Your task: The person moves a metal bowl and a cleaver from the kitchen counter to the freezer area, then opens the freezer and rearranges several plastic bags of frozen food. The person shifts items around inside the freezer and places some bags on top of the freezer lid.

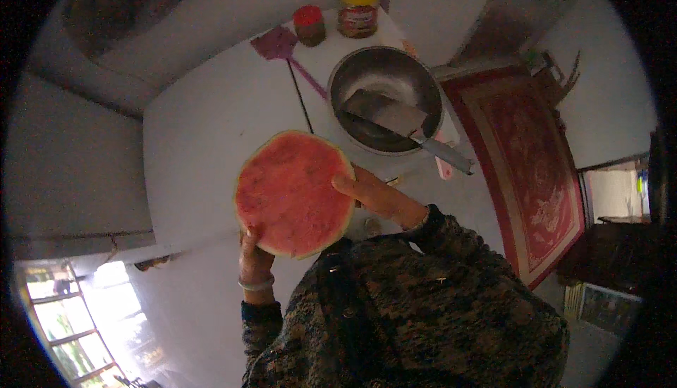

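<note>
A cut watermelon piece point(293, 192), its round red face turned up with a thin pale green rim, is held between my two hands. My left hand point(256, 256) grips its lower left edge, thumb on the flesh, a bangle at the wrist. On the right edge, my right hand point(378, 192) has its thumb on the red face; its other fingers are mostly hidden beneath. Beyond the watermelon stands a round metal pan point(386, 63), and a broad-bladed cleaver point(389, 116) lies across it, its handle point(449, 155) sticking out over the near right rim.
On the white table point(195, 139), a purple fly swatter point(275, 43) lies left of the pan. Behind are a red-lidded jar point(310, 26) and a yellow-lidded jar point(358, 12). A pink-handled item point(444, 167) lies by the pan. A red patterned panel point(523, 150) borders the right side.
</note>
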Available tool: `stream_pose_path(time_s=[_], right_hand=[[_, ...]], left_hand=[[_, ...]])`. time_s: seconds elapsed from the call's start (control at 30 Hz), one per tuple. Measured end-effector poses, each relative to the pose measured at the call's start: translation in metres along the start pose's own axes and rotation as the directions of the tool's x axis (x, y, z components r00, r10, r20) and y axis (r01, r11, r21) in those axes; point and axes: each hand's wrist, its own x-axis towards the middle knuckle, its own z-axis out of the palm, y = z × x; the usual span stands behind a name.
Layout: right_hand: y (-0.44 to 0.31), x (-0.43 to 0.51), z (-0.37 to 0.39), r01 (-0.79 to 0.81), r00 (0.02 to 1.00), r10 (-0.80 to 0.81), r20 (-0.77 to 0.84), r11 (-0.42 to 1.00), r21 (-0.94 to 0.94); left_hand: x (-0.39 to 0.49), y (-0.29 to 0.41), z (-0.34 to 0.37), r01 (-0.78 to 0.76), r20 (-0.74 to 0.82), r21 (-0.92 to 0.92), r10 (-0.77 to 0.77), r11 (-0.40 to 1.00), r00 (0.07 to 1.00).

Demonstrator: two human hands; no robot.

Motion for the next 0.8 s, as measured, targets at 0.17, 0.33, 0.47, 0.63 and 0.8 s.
stream_pose_path(time_s=[0.17, 0.33, 0.47, 0.63, 0.8], right_hand=[[-0.019, -0.014, 0.01, 0.15, 0.984, -0.141, -0.112, 0.986, 0.071], [-0.053, -0.045, 0.025, 0.257, 0.908, -0.303, -0.289, 0.948, -0.187], [-0.056, -0.084, -0.017, 0.199, 0.698, -0.716, -0.009, 0.207, -0.958], [-0.087, -0.11, -0.063, 0.13, 0.735, -0.63, -0.251, 0.494, -0.86], [-0.152, -0.075, -0.111, 0.226, 0.568, -0.822, -0.041, 0.203, -0.953]], left_hand=[[0.016, 0.023, 0.008, -0.061, 0.125, 0.153, 0.042, 0.986, 0.991], [0.03, 0.063, 0.061, -0.029, 0.165, 0.175, 0.0, 0.984, 0.986], [0.064, 0.066, 0.106, 0.003, 0.409, 0.094, -0.041, 0.996, 0.912], [0.108, 0.054, 0.158, 0.099, 0.63, 0.067, -0.119, 0.993, 0.767], [0.176, 0.051, 0.224, -0.106, 0.684, 0.133, -0.013, 0.985, 0.729]])
